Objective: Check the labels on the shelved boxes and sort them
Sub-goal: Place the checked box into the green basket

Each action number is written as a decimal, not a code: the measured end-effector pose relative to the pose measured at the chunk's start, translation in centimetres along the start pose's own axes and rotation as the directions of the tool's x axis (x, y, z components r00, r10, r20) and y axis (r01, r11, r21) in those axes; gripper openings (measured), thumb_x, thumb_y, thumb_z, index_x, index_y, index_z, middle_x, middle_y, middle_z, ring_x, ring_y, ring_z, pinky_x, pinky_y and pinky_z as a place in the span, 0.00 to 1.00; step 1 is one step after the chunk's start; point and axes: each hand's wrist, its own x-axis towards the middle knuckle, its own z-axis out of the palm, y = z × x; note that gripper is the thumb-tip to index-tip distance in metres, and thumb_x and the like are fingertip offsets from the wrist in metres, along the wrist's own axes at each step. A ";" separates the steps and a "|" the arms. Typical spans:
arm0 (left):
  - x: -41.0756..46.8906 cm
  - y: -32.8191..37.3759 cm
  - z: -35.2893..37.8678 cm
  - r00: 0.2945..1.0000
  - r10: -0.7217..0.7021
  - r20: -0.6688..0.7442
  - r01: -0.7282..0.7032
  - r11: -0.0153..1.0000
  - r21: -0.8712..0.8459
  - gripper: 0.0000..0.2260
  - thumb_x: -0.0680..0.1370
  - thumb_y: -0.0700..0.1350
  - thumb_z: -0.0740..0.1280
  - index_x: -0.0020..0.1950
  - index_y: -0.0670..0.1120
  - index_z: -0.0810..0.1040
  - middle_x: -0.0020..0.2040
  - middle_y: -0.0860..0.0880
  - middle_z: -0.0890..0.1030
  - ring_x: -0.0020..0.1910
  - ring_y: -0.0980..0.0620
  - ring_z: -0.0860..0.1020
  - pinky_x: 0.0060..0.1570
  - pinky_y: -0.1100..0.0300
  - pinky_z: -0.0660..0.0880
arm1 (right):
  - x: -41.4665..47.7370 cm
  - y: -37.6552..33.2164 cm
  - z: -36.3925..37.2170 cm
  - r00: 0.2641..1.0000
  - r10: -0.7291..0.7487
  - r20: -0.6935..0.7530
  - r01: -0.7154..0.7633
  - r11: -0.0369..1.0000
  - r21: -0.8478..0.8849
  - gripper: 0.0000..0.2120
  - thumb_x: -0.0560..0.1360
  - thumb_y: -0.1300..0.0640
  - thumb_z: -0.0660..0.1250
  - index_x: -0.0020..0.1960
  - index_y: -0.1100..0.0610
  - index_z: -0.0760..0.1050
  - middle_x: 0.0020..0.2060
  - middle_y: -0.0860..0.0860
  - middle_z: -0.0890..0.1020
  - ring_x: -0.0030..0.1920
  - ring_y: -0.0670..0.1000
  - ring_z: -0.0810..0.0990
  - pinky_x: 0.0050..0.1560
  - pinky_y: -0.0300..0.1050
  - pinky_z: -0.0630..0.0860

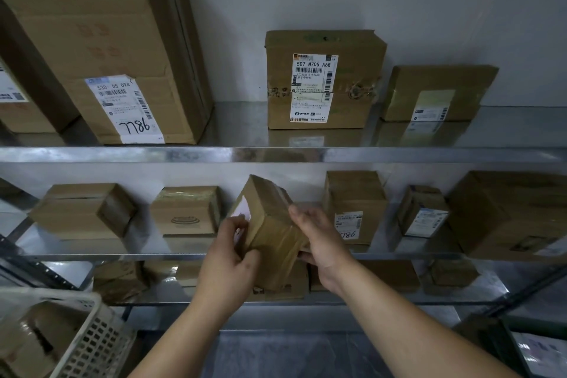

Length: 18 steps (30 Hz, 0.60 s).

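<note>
A small taped cardboard box (270, 224) is tilted in front of the middle shelf (92, 256), held between both hands. My left hand (230, 258) grips its left side, where a white label shows, partly hidden by the fingers. My right hand (319, 242) holds its right side with the thumb on top. Other labelled boxes stand on the shelves: a large one marked 7786 (122, 64), one marked 507 N705 A68 (322, 80), and a box marked 7786 (356, 209) just right of my hands.
The top shelf (276, 154) also carries a flat box (438, 93). The middle shelf holds several more boxes, including an unlabelled one (86, 212) and a big one (515, 215) at the right. A white plastic basket (89, 337) with parcels stands at the lower left.
</note>
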 end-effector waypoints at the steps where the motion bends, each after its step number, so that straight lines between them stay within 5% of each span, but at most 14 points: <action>1: -0.1 0.0 -0.2 1.000 0.019 0.010 -0.020 0.999 0.025 0.22 0.77 0.37 0.69 0.63 0.61 0.72 0.52 0.61 0.83 0.41 0.59 0.81 0.32 0.66 0.73 | 0.1 0.1 -0.3 0.999 0.042 0.013 -0.042 0.999 0.020 0.40 0.65 0.25 0.78 0.67 0.49 0.77 0.58 0.49 0.88 0.60 0.53 0.87 0.66 0.63 0.82; 4: -0.1 -0.2 -0.4 0.997 0.064 0.046 -0.067 0.996 0.064 0.21 0.74 0.40 0.69 0.59 0.62 0.73 0.56 0.60 0.84 0.44 0.57 0.82 0.38 0.66 0.75 | 0.3 0.3 -0.8 0.992 0.114 0.059 -0.113 0.993 -0.016 0.49 0.60 0.22 0.80 0.69 0.52 0.77 0.58 0.51 0.89 0.59 0.55 0.89 0.67 0.67 0.81; 8: -0.3 -0.5 0.0 0.985 0.164 0.058 -0.170 0.980 0.104 0.23 0.68 0.46 0.67 0.61 0.63 0.73 0.71 0.65 0.77 0.63 0.55 0.80 0.56 0.56 0.77 | 0.3 0.4 -0.4 0.991 0.137 0.015 -0.134 0.985 -0.107 0.55 0.51 0.22 0.83 0.66 0.53 0.72 0.57 0.53 0.89 0.56 0.56 0.89 0.63 0.67 0.83; 13: -0.2 -1.2 0.4 0.968 0.240 0.074 -0.247 0.961 0.123 0.25 0.69 0.43 0.70 0.63 0.62 0.74 0.73 0.69 0.74 0.63 0.55 0.79 0.52 0.64 0.72 | 0.5 0.5 -0.5 0.990 0.143 0.020 -0.140 0.983 -0.119 0.50 0.53 0.28 0.85 0.65 0.50 0.70 0.59 0.55 0.87 0.57 0.57 0.89 0.60 0.66 0.85; 18: -0.1 -1.0 -0.5 0.980 0.197 -0.003 -0.197 0.977 -0.083 0.24 0.67 0.54 0.67 0.64 0.62 0.77 0.68 0.66 0.79 0.65 0.60 0.79 0.60 0.51 0.80 | 0.5 0.2 -1.7 0.989 0.123 0.086 -0.113 0.987 -0.115 0.46 0.55 0.34 0.82 0.66 0.52 0.69 0.62 0.60 0.84 0.57 0.58 0.87 0.59 0.60 0.86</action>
